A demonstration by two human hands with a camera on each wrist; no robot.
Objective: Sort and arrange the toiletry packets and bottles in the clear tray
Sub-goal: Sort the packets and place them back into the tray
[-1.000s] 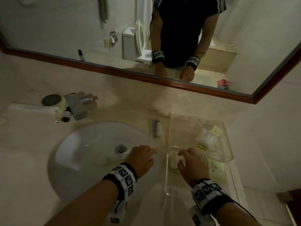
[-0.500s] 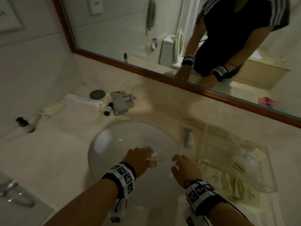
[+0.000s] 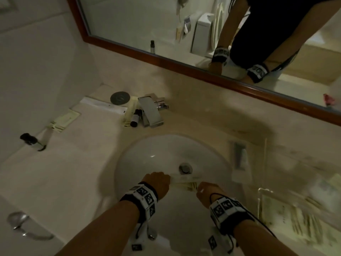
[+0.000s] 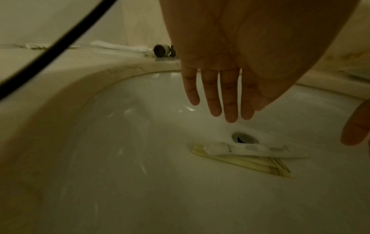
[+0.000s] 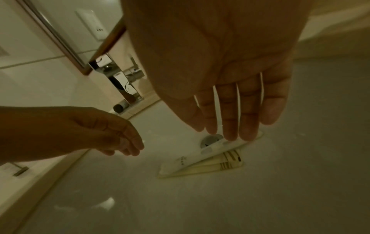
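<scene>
A long white packet [image 4: 250,149] lies across a yellow striped packet [image 4: 256,164] in the white sink basin [image 3: 147,154], beside the drain [image 3: 185,168]. My left hand [image 4: 224,110] hovers just above them with straight fingers and holds nothing. My right hand [image 5: 230,126] is also flat and empty, its fingertips over the far end of the white packet [image 5: 200,156]; I cannot tell whether they touch. The clear tray [image 3: 265,163] stands on the counter at the right, blurred, with yellow packets [image 3: 304,222] at its near end.
By the chrome faucet [image 3: 151,111] lie a dark-capped bottle [image 3: 134,119], a cream tube [image 3: 130,111] and a dark disc [image 3: 120,97]. A yellow packet [image 3: 64,119] and a black-capped item [image 3: 31,141] lie far left. A grey tube [image 3: 239,156] lies between sink and tray.
My right hand has left the tray and moved left over the basin, beside my left hand. The left hand's fingers have straightened. The view has swung left.
</scene>
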